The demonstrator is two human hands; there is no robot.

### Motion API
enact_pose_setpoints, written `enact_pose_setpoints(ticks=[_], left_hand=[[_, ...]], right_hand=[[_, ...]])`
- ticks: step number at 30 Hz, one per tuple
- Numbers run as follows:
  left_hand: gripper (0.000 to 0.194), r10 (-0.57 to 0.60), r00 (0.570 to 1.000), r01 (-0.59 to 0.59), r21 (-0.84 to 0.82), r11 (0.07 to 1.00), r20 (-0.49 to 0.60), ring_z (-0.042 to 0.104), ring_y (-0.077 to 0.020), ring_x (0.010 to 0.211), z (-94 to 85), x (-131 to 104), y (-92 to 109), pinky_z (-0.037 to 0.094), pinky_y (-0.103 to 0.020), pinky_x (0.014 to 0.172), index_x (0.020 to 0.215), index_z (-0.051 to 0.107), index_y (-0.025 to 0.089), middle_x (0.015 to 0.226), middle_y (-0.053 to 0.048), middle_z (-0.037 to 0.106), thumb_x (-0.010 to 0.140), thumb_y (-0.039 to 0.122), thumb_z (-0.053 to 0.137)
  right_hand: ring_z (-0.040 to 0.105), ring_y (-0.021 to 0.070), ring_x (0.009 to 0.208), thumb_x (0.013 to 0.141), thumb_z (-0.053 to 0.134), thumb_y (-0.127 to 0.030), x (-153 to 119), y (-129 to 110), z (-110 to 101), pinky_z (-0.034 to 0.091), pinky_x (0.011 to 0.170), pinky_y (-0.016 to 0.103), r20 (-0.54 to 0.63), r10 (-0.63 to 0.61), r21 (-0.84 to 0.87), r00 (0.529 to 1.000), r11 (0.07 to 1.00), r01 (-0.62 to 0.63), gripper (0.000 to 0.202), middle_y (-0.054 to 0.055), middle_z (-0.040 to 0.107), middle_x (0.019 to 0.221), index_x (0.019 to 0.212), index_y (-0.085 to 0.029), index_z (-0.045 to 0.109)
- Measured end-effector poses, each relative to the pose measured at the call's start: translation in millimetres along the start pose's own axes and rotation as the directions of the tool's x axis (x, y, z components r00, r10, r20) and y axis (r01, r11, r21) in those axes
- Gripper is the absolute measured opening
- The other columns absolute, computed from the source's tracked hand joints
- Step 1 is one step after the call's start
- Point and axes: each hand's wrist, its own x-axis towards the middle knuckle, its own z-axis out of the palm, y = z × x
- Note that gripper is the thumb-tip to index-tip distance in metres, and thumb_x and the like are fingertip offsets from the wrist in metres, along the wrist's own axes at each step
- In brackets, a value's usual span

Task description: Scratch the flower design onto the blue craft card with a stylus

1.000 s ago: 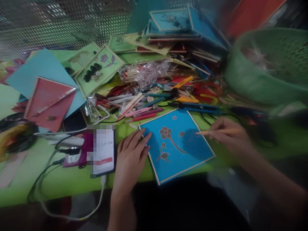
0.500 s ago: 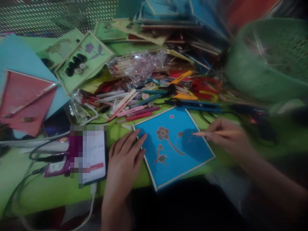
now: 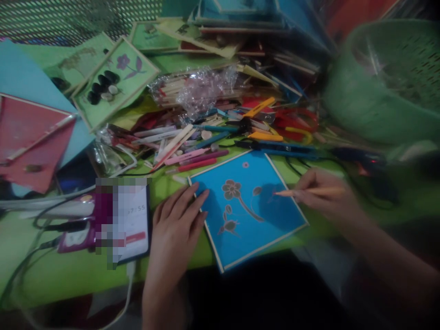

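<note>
A blue board [image 3: 240,247] with pale strip edging lies at an angle near the table's front edge. On it is a brownish flower [image 3: 231,189] with a curved stem, leaves and a small bloom near the top corner. My left hand [image 3: 178,220] lies flat with fingers spread, its fingertips on the board's left edge. Between the closed fingers of my right hand [image 3: 319,195] is an orange pencil [image 3: 318,191]. Its tip is over the right part of the blue surface, by faint marks; I cannot tell whether it touches.
A phone [image 3: 135,229] with a cable lies left of my left hand. Pens, sticks and a blue cutter [image 3: 292,149] are heaped behind the board. A green basket [image 3: 364,105] stands at the right, a dark glue gun [image 3: 360,160] before it. Framed pictures [image 3: 117,82] lie at the back left.
The view has shifted slightly, so surrounding objects appear a little displaced. The pencil tip has moved very slightly left and down over the board. My left hand keeps its place on the edge.
</note>
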Motion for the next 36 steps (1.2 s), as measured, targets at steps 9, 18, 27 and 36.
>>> enact_pose_setpoints(ticks=[9, 18, 27, 36], left_hand=[[0.039, -0.011, 1.000, 0.011, -0.018, 1.000, 0.014, 0.058, -0.0373, 0.144, -0.6, 0.7, 0.8, 0.047, -0.062, 0.112, 0.146, 0.063, 0.035, 0.156, -0.005, 0.064, 0.110, 0.030, 0.052], [0.038, 0.000, 1.000, 0.000, -0.009, 1.000, 0.019, 0.058, -0.0373, 0.144, -1.9, 0.9, 1.0, 0.046, -0.060, 0.114, 0.145, 0.066, 0.028, 0.156, -0.008, 0.064, 0.110, 0.028, 0.052], [0.037, 0.016, 1.000, -0.016, 0.016, 1.000, 0.015, 0.059, -0.0366, 0.143, -0.8, 0.4, 0.8, 0.047, -0.059, 0.112, 0.145, 0.064, 0.027, 0.156, -0.007, 0.064, 0.111, 0.029, 0.051], [0.037, 0.014, 1.000, -0.014, 0.012, 1.000, 0.013, 0.058, -0.0372, 0.143, -1.2, 0.3, 0.4, 0.047, -0.060, 0.111, 0.145, 0.063, 0.028, 0.156, -0.007, 0.064, 0.111, 0.028, 0.051]], right_hand=[[0.061, 0.0169, 0.055, 0.083, 0.081, -0.034, 0.6, -0.8, 0.4, 0.044, 0.047, 0.028, -0.056, -0.028, -0.037, 0.998, 0.999, 0.026, 0.016, 0.000, 0.067, 0.064, 0.070, -0.028, 0.073], [0.060, 0.0141, 0.055, 0.085, 0.081, -0.033, -1.0, 4.0, -1.2, 0.045, 0.048, 0.025, -0.023, -0.028, -0.045, 0.999, 0.999, 0.027, 0.017, -0.001, 0.068, 0.065, 0.073, -0.025, 0.072], [0.060, 0.0128, 0.054, 0.086, 0.079, -0.033, 0.2, 1.9, -1.2, 0.044, 0.047, 0.023, -0.038, -0.049, -0.073, 0.998, 0.996, 0.046, 0.017, -0.002, 0.067, 0.065, 0.073, -0.024, 0.072], [0.056, 0.0124, 0.052, 0.086, 0.080, -0.031, -2.0, 2.6, -1.3, 0.044, 0.046, 0.023, -0.013, -0.019, -0.031, 1.000, 0.999, 0.018, 0.016, -0.001, 0.066, 0.064, 0.073, -0.025, 0.072]])
